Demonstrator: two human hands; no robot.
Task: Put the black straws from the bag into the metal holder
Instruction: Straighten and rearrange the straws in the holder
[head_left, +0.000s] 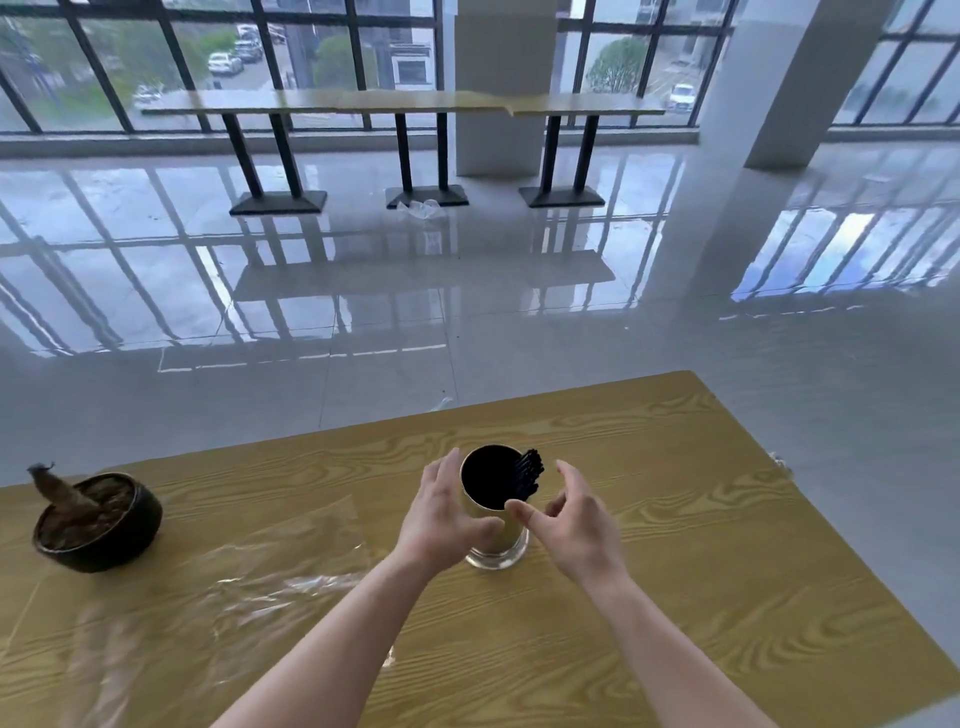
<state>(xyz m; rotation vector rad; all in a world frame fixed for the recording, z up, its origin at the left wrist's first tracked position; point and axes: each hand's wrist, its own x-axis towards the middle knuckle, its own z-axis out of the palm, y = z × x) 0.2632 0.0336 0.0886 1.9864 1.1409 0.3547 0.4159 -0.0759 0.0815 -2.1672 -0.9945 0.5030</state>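
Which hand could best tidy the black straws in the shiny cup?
Probably the right hand: the black straws lean toward its side of the metal holder, while the left hand touches it.

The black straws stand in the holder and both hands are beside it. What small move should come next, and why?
Probably the left hand should steady the metal holder while the right hand nudges the black straws upright: they lean bunched against the right rim, and the clear bag looks empty.
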